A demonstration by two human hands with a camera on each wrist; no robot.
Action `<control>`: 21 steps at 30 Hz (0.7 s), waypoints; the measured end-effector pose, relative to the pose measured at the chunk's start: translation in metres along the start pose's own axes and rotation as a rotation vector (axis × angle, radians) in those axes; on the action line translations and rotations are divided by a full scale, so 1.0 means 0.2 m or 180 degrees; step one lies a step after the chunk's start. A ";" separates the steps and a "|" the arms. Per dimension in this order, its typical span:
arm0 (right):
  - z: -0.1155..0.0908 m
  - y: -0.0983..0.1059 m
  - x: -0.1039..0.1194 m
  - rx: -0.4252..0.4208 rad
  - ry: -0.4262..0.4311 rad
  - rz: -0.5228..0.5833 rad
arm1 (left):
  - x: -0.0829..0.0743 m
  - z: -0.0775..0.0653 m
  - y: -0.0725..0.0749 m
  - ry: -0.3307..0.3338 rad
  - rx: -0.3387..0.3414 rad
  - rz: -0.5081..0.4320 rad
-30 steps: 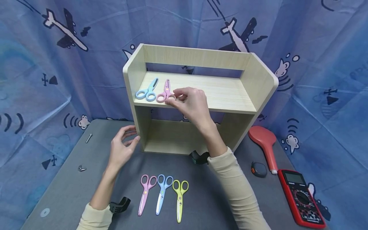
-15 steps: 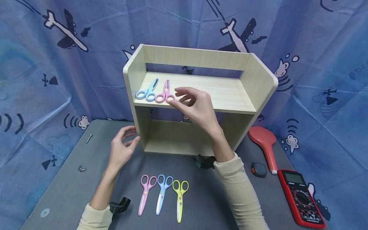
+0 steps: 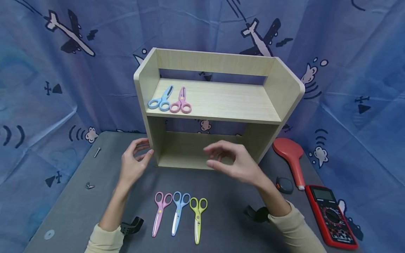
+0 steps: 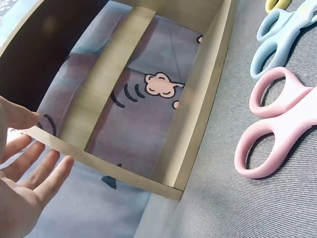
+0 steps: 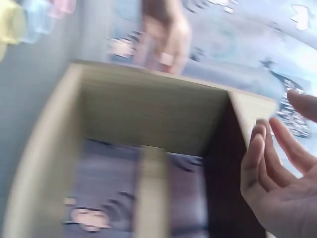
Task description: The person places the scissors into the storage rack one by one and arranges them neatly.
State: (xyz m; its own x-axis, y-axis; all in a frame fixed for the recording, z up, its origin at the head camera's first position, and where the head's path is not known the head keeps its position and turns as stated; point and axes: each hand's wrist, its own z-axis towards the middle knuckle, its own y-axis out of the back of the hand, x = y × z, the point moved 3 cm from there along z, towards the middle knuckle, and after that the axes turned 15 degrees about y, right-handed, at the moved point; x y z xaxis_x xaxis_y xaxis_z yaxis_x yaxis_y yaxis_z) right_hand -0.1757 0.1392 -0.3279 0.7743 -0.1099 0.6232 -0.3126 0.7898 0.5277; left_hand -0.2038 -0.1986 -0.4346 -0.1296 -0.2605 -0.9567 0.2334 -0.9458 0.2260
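Note:
My left hand (image 3: 134, 163) rests with its fingertips at the lower left side of the pale wooden shelf unit (image 3: 218, 117), fingers relaxed. My right hand (image 3: 235, 161) hovers in front of the lower compartment, fingers loosely bent, holding nothing. On the upper shelf, at its left end, a light blue pair of scissors (image 3: 162, 102) and a pink pair of scissors (image 3: 181, 103) lie side by side, blades toward the back. In front of the unit lie three more scissors in a row: pink scissors (image 3: 160, 212), blue scissors (image 3: 178, 212) and yellow scissors (image 3: 198, 218), handles toward the shelf.
To the right on the grey table (image 3: 221, 225) are a red paddle-shaped object with a handle (image 3: 291, 160), a small dark tape measure (image 3: 284, 185) and a red multimeter (image 3: 331, 218). A bolt (image 3: 97, 152), a small metal piece (image 3: 90, 185) and a washer (image 3: 49, 234) lie at the left.
My right hand has let go of the pink scissors on the upper shelf and moved down and right, away from them. The left hand has stayed where it was.

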 end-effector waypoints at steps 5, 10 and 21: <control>-0.22 -0.13 -0.13 0.0603 -0.0402 0.0299 | -0.01 0.00 0.00 -0.0019 -0.0010 0.0004; -0.38 -0.28 -0.29 0.1129 -0.0702 0.0502 | -0.02 0.00 0.00 -0.0005 -0.0017 0.0011; -0.48 -0.48 -0.46 0.1619 -0.0607 0.0005 | -0.02 -0.01 0.00 -0.0030 -0.0013 0.0015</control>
State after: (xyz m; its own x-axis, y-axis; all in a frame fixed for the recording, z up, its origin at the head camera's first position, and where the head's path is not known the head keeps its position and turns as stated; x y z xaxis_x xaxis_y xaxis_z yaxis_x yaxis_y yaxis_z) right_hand -0.1636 0.1310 -0.4908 0.6747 -0.2539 0.6930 -0.5773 0.4035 0.7099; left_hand -0.2021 -0.1978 -0.4314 -0.1374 -0.2667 -0.9539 0.2378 -0.9438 0.2296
